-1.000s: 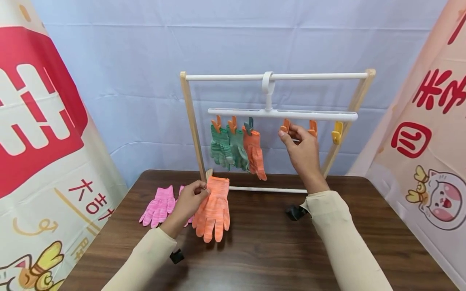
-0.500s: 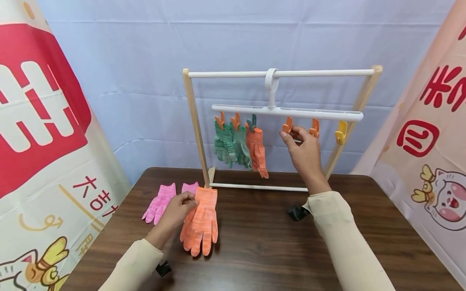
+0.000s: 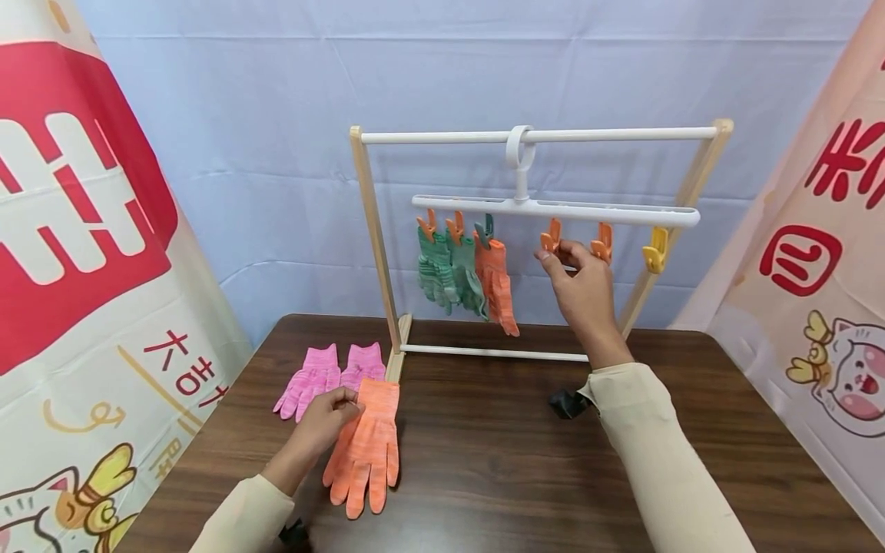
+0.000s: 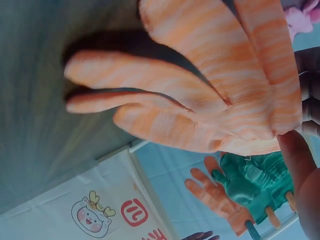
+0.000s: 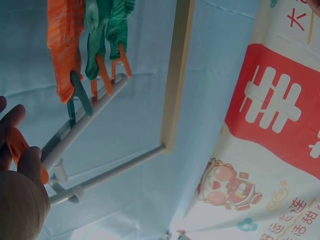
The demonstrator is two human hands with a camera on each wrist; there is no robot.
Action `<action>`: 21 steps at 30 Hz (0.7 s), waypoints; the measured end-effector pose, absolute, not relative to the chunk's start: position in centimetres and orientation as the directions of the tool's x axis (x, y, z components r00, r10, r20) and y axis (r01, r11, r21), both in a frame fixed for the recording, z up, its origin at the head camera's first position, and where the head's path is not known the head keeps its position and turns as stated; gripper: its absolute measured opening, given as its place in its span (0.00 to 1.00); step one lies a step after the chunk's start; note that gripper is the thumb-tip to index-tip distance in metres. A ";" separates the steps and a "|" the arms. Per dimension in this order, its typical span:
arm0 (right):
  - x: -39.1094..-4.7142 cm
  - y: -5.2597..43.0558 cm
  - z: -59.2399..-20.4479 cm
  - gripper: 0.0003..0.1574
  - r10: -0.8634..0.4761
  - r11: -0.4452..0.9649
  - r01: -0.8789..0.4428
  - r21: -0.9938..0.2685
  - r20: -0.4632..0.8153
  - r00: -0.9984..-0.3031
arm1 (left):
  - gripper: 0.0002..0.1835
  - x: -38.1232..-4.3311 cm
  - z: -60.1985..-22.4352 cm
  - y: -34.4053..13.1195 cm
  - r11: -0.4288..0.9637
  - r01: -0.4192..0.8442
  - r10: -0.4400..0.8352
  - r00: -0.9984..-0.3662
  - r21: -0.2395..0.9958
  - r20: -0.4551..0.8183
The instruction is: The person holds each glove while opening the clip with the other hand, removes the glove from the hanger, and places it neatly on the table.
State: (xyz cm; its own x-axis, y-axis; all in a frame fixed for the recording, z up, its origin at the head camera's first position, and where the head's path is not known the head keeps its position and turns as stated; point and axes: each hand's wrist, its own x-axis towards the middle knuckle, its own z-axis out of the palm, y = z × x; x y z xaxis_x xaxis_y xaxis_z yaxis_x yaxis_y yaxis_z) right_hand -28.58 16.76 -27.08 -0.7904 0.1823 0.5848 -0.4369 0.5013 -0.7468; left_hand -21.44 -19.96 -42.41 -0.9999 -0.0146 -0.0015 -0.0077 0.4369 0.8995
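On the head view's clock face, a dark wooden worktop [image 3: 498, 461] is spread across 4 to 8 o'clock. Its far edge is seen just behind the low bar of a drying rack [image 3: 442, 138] standing toward 2 o'clock; its right edge is slanted down through 4 o'clock. A white hanger [image 3: 525, 207] is hooked over the rack's top bar.

At 7 o'clock, an orange glove [image 3: 366, 453] is pinched at its cuff edge by the left hand [image 3: 321, 422], glove fingers pointed toward 6. Between it and the right sleeve, a wide stretch of wood grain is shown. Pink gloves [image 3: 314, 380] are laid at 8 o'clock, near the worktop's left edge.

Around the centre, green gloves [image 3: 435, 269] and a hanging orange glove [image 3: 494, 280] are clipped closely side by side. At 2 o'clock, an orange clothespin [image 3: 551, 236] is pinched by the right hand [image 3: 584, 284]; a gap is seen between it and the dark green clothespin [image 3: 485, 232]. Toward 3, a yellow clothespin [image 3: 655, 250] is hung near the hanger's end.
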 end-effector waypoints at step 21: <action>-28.8 16.6 -27.3 0.25 0.187 0.512 -0.430 -0.744 0.585 -0.789 | 0.03 -20.4 -45.0 -23.4 0.617 0.023 0.070 -0.997 0.786 -0.026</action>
